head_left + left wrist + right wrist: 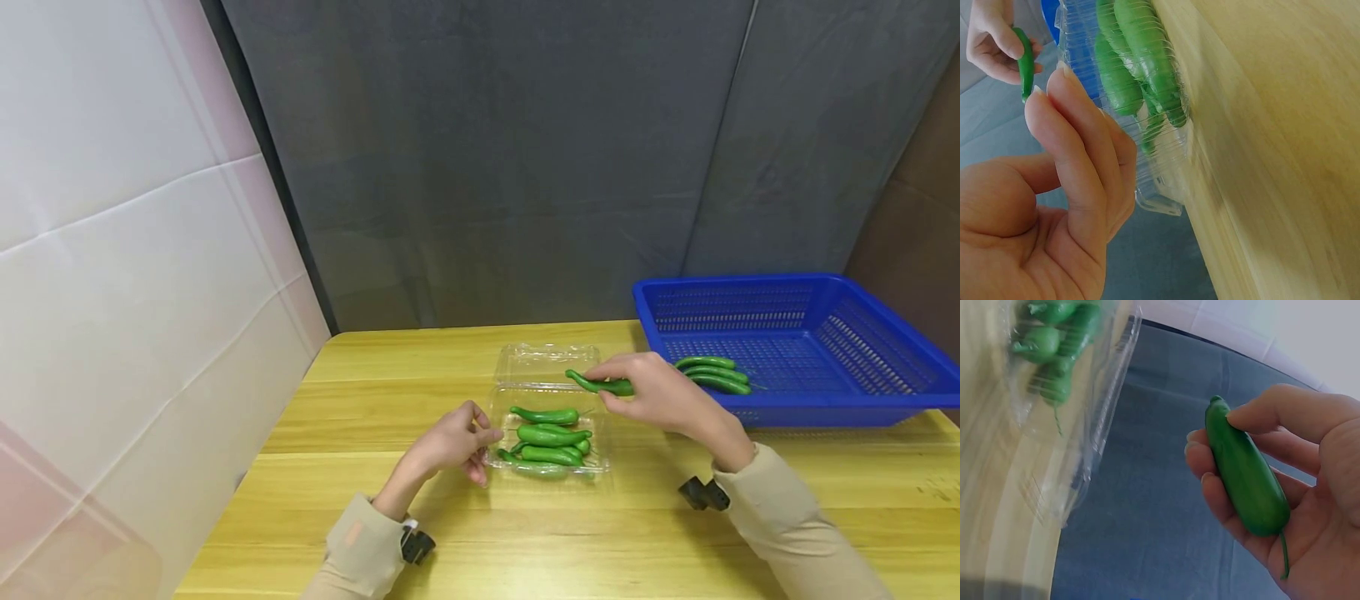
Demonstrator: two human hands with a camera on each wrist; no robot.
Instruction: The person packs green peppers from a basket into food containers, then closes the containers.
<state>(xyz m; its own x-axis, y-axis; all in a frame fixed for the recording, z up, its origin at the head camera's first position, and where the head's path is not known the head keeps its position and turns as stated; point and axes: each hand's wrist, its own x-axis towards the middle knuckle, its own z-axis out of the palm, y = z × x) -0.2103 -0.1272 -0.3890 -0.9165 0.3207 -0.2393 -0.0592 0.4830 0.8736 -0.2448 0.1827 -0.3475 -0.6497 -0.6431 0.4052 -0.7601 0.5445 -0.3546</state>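
A hinged clear plastic container (546,386) stands on the table with its lid (547,360) folded back. Several green peppers (553,436) lie crosswise inside it. My left hand (457,437) is at the container's near left corner, its fingers (1075,144) loosely bent beside the rim; the thumb tip is hidden in the left wrist view. Over the container's back right part, my right hand (652,387) holds a green pepper (1247,475) between thumb and fingers. Its narrow end points left in the head view, and the thin stem hangs near the palm.
To the right stands a blue plastic basket (847,410), with several more green peppers (712,375) in its front left corner. A wooden table (510,542) lies under everything. Grey cloth (487,167) hangs behind, and a white panel (142,275) rises on the left.
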